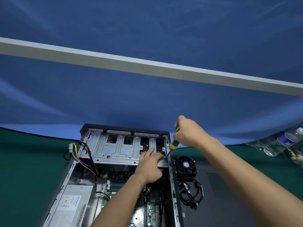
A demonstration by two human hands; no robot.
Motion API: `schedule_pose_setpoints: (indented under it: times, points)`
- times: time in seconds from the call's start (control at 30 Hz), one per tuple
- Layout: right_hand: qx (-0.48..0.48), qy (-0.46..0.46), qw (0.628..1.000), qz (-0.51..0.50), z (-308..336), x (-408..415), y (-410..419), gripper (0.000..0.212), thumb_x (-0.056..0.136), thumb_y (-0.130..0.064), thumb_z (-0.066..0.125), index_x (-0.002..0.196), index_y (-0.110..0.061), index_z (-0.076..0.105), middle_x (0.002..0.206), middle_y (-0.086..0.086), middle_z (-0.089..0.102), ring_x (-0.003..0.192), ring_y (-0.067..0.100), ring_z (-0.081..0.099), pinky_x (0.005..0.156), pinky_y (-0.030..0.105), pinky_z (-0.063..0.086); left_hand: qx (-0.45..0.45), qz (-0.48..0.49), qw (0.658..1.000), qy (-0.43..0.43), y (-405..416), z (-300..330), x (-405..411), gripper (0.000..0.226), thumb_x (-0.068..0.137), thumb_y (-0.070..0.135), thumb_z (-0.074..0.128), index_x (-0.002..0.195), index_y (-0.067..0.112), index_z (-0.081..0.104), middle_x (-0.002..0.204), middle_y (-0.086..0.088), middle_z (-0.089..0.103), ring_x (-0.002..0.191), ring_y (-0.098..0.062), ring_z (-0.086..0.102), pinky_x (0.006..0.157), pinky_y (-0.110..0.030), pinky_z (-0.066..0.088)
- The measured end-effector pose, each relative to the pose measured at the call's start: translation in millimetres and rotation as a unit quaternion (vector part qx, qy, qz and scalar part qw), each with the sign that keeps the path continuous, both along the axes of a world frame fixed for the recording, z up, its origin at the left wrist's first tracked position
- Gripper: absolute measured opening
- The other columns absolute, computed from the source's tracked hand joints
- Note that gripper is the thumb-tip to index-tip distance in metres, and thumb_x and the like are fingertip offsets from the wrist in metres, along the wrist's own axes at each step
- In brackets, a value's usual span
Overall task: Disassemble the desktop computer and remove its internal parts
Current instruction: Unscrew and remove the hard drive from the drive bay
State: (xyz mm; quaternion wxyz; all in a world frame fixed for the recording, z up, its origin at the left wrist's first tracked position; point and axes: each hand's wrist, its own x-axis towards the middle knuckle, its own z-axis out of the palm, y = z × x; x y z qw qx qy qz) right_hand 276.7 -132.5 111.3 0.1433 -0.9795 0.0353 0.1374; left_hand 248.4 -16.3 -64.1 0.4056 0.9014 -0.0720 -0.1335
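The open desktop computer case point(68, 176) lies flat on the green table. A silver drive cage point(114, 149) spans its far end, and the grey power supply point(72, 205) sits at the near left over the green motherboard point(114, 187). My right hand point(188, 133) grips a yellow-and-green screwdriver point(173, 145), whose tip points down at the cage's right corner. My left hand point(149, 166) rests on the cage's right edge, fingers spread beside the tip and holding nothing.
A removed black fan point(186, 166) and coiled black cables point(191, 195) lie on the dark side panel point(229, 202) right of the case. Plastic water bottles point(282, 143) lie at the far right. A loose wire bundle point(73, 149) hangs over the case's left wall. Blue backdrop behind.
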Motion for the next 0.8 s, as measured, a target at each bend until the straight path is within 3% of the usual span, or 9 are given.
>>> schedule_pose_setpoints:
  times: [0.1, 0.17, 0.23, 0.3, 0.43, 0.5, 0.57, 0.7, 0.8]
  points:
    - [-0.025, -0.012, 1.000, 0.002, 0, -6, 5, 0.013, 0.089, -0.019, 0.053, 0.097, -0.013, 0.045, 0.094, 0.004, 0.053, 0.082, 0.025, 0.048, 0.062, 0.031, 0.036, -0.005, 0.024, 1.000, 0.017, -1, -1, 1, 0.070, 0.068, 0.006, 0.053, 0.134, 0.031, 0.047, 0.154, 0.003, 0.020, 0.142, -0.022, 0.007, 0.112, -0.035, 0.017]
    - [-0.059, -0.050, 0.997, -0.008, -4, -12, 8, 0.019, 0.094, -0.028, 0.046, 0.092, -0.010, 0.041, 0.089, 0.007, 0.051, 0.080, 0.029, 0.046, 0.062, 0.032, 0.033, -0.007, 0.027, 0.999, 0.023, -2, -2, 1, 0.069, 0.069, 0.008, 0.053, 0.133, 0.032, 0.048, 0.154, 0.002, 0.020, 0.142, -0.022, 0.007, 0.112, -0.034, 0.017]
    - [-0.031, -0.060, 0.998, 0.000, -6, -11, 9, 0.007, 0.093, -0.014, 0.043, 0.096, -0.009, 0.039, 0.096, 0.007, 0.045, 0.082, 0.032, 0.046, 0.063, 0.032, 0.034, -0.006, 0.022, 0.999, 0.025, -2, -2, 1, 0.066, 0.070, 0.010, 0.053, 0.133, 0.032, 0.048, 0.154, 0.000, 0.020, 0.142, -0.023, 0.007, 0.112, -0.035, 0.018]
    - [0.013, -0.034, 0.999, 0.004, -3, -13, 10, 0.014, 0.089, -0.009, 0.047, 0.101, -0.012, 0.040, 0.103, 0.006, 0.043, 0.087, 0.029, 0.048, 0.063, 0.031, 0.035, -0.005, 0.020, 0.999, 0.027, -1, -2, 1, 0.065, 0.072, 0.011, 0.054, 0.132, 0.032, 0.048, 0.154, -0.001, 0.021, 0.143, -0.023, 0.006, 0.112, -0.036, 0.018]
    - [-0.116, -0.102, 0.988, 0.002, -8, -21, 10, 0.023, 0.097, -0.031, 0.044, 0.095, -0.009, 0.035, 0.100, 0.009, 0.055, 0.079, 0.029, 0.045, 0.064, 0.031, 0.033, -0.010, 0.030, 0.999, 0.035, -2, -3, 1, 0.070, 0.069, 0.006, 0.051, 0.134, 0.033, 0.047, 0.155, 0.002, 0.020, 0.142, -0.023, 0.006, 0.113, -0.038, 0.018]
    - [-0.075, -0.093, 0.993, -0.005, -7, -20, 8, 0.016, 0.094, -0.018, 0.045, 0.105, -0.007, 0.040, 0.109, 0.011, 0.051, 0.084, 0.030, 0.043, 0.067, 0.032, 0.033, -0.007, 0.029, 0.999, 0.032, -2, -2, 1, 0.070, 0.069, 0.006, 0.051, 0.133, 0.033, 0.047, 0.155, 0.002, 0.019, 0.142, -0.024, 0.007, 0.113, -0.039, 0.018]
    - [-0.028, -0.054, 0.998, 0.007, -3, -17, 6, 0.026, 0.088, -0.009, 0.048, 0.113, -0.011, 0.044, 0.114, 0.008, 0.046, 0.092, 0.029, 0.044, 0.070, 0.032, 0.035, 0.000, 0.026, 0.999, 0.027, -2, -2, 1, 0.066, 0.071, 0.008, 0.052, 0.133, 0.033, 0.048, 0.155, 0.001, 0.019, 0.142, -0.025, 0.007, 0.113, -0.039, 0.017]
    - [-0.056, -0.072, 0.996, 0.002, -3, -20, 6, 0.024, 0.093, -0.032, 0.048, 0.112, -0.017, 0.049, 0.110, 0.003, 0.053, 0.095, 0.028, 0.053, 0.071, 0.031, 0.037, 0.002, 0.027, 0.999, 0.025, -2, -4, 1, 0.067, 0.070, 0.007, 0.052, 0.132, 0.033, 0.049, 0.155, 0.001, 0.020, 0.142, -0.024, 0.007, 0.113, -0.038, 0.017]
    - [-0.017, -0.073, 0.997, 0.011, -6, -18, 9, 0.022, 0.092, -0.019, 0.046, 0.114, -0.015, 0.047, 0.112, 0.004, 0.047, 0.091, 0.029, 0.053, 0.069, 0.031, 0.037, 0.006, 0.023, 0.999, 0.023, -2, -3, 1, 0.066, 0.070, 0.007, 0.052, 0.131, 0.032, 0.049, 0.155, 0.000, 0.020, 0.142, -0.024, 0.007, 0.112, -0.040, 0.019]
